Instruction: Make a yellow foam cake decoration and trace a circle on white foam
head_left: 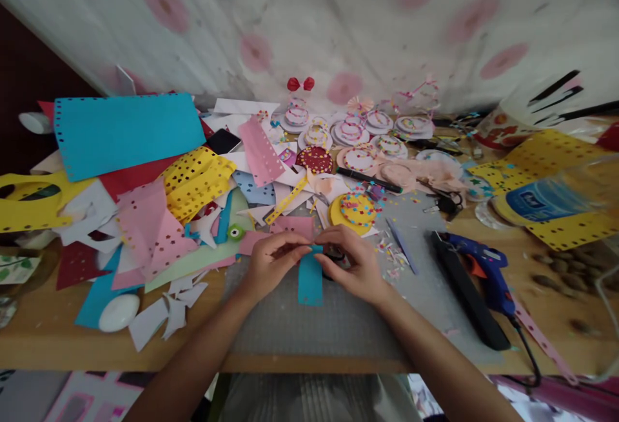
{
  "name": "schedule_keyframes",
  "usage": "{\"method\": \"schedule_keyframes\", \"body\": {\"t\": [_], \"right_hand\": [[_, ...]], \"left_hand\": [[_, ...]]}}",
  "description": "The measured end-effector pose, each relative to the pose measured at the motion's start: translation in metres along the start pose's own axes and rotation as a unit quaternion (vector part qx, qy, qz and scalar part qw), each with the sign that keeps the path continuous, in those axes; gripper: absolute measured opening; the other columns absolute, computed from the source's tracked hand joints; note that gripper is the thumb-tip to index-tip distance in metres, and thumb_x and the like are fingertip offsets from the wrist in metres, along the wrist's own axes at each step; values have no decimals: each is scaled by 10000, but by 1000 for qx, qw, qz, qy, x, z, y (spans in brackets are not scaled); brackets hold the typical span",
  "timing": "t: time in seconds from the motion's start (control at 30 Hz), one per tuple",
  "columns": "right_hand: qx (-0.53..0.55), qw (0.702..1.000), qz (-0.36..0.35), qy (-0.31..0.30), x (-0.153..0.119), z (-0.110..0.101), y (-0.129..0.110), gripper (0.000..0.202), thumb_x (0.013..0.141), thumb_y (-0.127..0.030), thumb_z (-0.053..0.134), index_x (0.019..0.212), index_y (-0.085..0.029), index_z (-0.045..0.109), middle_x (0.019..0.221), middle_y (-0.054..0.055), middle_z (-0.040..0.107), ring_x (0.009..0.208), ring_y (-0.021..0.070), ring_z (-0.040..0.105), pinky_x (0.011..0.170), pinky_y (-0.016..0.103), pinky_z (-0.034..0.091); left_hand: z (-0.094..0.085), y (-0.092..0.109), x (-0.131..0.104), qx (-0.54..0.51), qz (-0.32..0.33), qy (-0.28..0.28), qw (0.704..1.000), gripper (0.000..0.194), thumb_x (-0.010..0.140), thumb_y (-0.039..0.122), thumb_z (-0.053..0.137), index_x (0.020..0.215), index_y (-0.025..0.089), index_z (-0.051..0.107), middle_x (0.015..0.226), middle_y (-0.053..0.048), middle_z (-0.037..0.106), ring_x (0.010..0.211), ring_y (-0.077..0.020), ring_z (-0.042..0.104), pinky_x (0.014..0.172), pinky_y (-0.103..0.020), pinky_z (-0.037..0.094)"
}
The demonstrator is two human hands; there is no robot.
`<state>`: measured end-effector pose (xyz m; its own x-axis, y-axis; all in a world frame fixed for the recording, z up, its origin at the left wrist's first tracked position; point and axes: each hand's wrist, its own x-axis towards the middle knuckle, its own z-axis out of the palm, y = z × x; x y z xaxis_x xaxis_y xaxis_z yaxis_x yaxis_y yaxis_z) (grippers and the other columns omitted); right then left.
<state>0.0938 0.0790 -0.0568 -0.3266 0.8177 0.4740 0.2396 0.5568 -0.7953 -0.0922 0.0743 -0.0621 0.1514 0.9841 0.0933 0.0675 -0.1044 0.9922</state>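
Note:
A small blue strip of paper (310, 283) hangs over the grey cutting mat (271, 331), its top edge pinched by both hands. My left hand (275, 261) closes thumb and fingers on its upper left corner. My right hand (355, 261) grips the upper right corner, fingertips almost touching those of the left. Something dark, perhaps scissors, lies partly hidden behind my right hand. Just beyond the hands sits a small yellow paper hat (358, 208) dotted with coloured pieces.
Coloured paper sheets and scraps (155, 228) pile up on the left. Several small decorated hats (348, 130) stand along the back. To the right lie a blue glue gun (496, 273), a black stapler-like tool (467, 293), a purple pen-like stick (401, 246) and a plastic bottle (551, 197).

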Motion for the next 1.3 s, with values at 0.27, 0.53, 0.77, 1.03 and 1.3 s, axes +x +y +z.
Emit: {"method": "schedule_keyframes", "body": {"t": [0.27,0.53,0.77,1.03,1.3], "right_hand": [[78,994,69,32,0,5,2,29,867,-238,611,870,-219,632,809,43,654,759,166,632,685,306,536],[85,995,45,17,0,7,1,39,880,-205,601,891,-227,632,841,39,655,797,161,632,719,310,532],[58,997,59,-11,2,6,2,58,894,-262,583,884,-218,620,822,38,640,768,162,611,691,307,513],[10,998,53,35,-1,7,-7,68,913,-204,545,909,-226,610,891,51,630,786,159,614,617,274,511],[69,994,27,84,-2,9,-16,72,853,-163,636,882,-229,640,968,59,636,935,183,613,819,351,517]], "left_hand": [[-1,2,0,107,137,6,985,98,837,276,673,882,206,725,819,-34,744,720,-145,681,654,-246,559],[-2,6,3,112,182,11,977,45,840,221,672,818,194,699,767,-29,709,738,-146,646,724,-290,528],[-3,5,4,166,239,27,956,97,868,222,634,808,195,705,745,-39,710,730,-155,645,716,-310,525],[0,10,-2,253,268,68,927,84,872,176,626,902,206,698,805,-28,634,736,-127,601,645,-250,490],[5,23,-9,191,257,90,943,93,849,143,652,886,219,690,899,-25,633,860,-144,614,786,-297,507]]}}
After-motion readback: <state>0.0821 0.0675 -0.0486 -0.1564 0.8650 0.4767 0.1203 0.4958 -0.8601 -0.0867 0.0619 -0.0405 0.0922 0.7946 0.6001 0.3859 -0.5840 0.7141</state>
